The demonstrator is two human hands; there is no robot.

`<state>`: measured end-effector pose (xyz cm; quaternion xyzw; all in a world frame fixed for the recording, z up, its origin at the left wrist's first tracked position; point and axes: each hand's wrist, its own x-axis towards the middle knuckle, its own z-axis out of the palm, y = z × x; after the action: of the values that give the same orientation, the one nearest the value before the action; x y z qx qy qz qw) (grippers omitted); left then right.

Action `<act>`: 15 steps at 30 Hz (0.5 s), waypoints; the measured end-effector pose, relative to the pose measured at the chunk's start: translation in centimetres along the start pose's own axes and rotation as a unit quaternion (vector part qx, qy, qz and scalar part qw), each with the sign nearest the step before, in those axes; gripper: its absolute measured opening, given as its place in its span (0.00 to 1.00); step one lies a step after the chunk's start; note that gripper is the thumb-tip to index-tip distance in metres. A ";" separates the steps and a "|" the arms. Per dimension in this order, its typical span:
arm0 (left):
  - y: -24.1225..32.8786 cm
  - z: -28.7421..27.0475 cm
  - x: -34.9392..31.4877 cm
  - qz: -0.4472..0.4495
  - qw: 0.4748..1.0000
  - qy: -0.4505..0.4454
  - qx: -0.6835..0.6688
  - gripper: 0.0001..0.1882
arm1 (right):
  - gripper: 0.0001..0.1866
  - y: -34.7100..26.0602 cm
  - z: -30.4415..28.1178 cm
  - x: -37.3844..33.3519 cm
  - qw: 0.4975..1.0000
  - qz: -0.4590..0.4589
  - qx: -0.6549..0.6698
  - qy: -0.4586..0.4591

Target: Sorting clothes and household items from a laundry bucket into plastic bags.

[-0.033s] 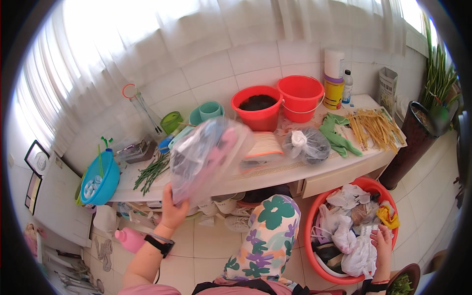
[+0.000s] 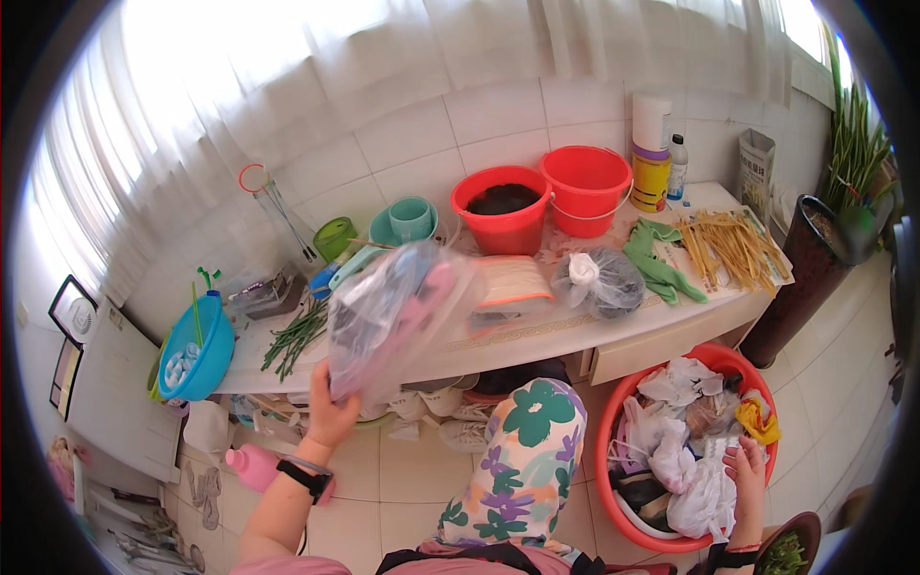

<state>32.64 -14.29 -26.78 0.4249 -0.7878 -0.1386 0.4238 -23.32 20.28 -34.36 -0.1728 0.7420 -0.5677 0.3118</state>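
Observation:
My left hand [image 2: 332, 410] grips the lower corner of a clear plastic bag [image 2: 398, 311], held up tilted in front of the table edge. Something pink, blue and dark shows through its film; I cannot make out what, and the bag is slightly blurred. My right hand [image 2: 745, 479] is at the right rim of a big red basin [image 2: 604, 460], its fingers loosely bent and apart with nothing seen in them. Crumpled white plastic bags [image 2: 701, 498] and a yellow bag [image 2: 757, 420] fill the basin beside that hand.
On the table [image 2: 537, 340] stand a red bucket of dark soil [image 2: 498, 235] and another red bucket [image 2: 586, 192]. A knotted bag [image 2: 613, 287], green gloves [image 2: 661, 268], dried strips [image 2: 733, 251] and green stems [image 2: 295, 335] lie there. A blue basin [image 2: 216, 359] is at left, a tall dark vase [image 2: 795, 292] at right.
The clear bag and my left hand have shifted slightly left. My right hand has stayed by the basin.

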 end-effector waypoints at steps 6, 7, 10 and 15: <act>-4.3 -2.9 0.5 0.017 0.960 0.015 0.280 0.34 | 0.22 -0.6 0.3 -0.5 1.000 0.008 -0.009 -0.020; -4.2 -2.3 1.1 0.019 0.961 0.012 0.277 0.34 | 0.22 -0.7 0.3 -0.7 1.000 0.007 -0.010 -0.019; -3.7 0.5 2.8 -0.022 0.959 0.128 0.251 0.35 | 0.23 -0.3 -0.8 -1.4 0.999 0.018 -0.029 -0.005; -4.7 2.1 3.5 0.069 0.941 0.118 0.309 0.31 | 0.22 0.2 -0.8 -1.2 0.998 -0.010 -0.056 -0.018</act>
<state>32.65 -20.19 -28.85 0.4930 -0.7636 0.1924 0.3699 -22.89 21.70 -34.12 -0.2078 0.7652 -0.5252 0.3090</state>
